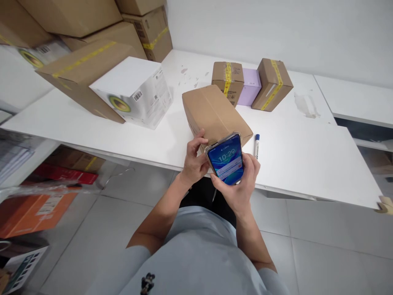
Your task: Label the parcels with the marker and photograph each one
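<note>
Phone (228, 162) is being gripped by left fingers (195, 145) and right fingers (251, 164) near the carton (214, 110), just the lockscreen (226, 155) being shown so far.

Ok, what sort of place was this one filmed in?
Probably a packing room or stockroom. It shows in the stacked cardboard boxes, some sealed with yellow tape, the long white table with smaller boxes on it, and the blue-capped marker.

The phone (226, 159) looks glossy, the cardboard box (215, 112) matt.
</note>
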`<control>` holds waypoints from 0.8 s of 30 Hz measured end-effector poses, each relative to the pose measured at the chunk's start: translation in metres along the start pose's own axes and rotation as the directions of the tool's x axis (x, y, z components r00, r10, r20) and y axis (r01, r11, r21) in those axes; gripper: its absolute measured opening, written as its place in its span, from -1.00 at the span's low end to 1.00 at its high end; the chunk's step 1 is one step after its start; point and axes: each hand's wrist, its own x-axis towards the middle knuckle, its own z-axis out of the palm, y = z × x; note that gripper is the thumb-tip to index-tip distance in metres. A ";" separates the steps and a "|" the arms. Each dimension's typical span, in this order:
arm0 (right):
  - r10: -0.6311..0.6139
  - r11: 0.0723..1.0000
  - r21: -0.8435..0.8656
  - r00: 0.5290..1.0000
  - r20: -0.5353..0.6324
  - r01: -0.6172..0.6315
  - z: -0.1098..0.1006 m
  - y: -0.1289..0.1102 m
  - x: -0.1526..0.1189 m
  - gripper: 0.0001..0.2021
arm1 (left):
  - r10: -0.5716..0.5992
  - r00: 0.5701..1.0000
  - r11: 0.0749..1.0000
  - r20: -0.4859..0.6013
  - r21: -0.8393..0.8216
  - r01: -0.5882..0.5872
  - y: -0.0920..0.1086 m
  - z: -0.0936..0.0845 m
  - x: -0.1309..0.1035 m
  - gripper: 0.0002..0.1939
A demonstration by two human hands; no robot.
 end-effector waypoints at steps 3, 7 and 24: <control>0.004 1.000 -0.012 1.000 -0.006 -0.004 0.001 0.001 0.000 -0.22 | 0.000 1.000 1.000 -0.003 0.030 0.000 0.001 0.000 0.001 -0.87; 0.002 1.000 -0.022 1.000 -0.020 -0.003 0.001 0.002 0.001 -0.22 | 0.016 1.000 0.998 0.006 0.058 -0.017 0.003 0.000 0.004 -0.88; 0.721 0.451 -0.511 0.636 -0.275 -0.732 -0.109 0.144 0.022 -0.19 | 0.026 0.999 0.999 0.027 0.024 -0.027 0.007 -0.004 0.007 -0.71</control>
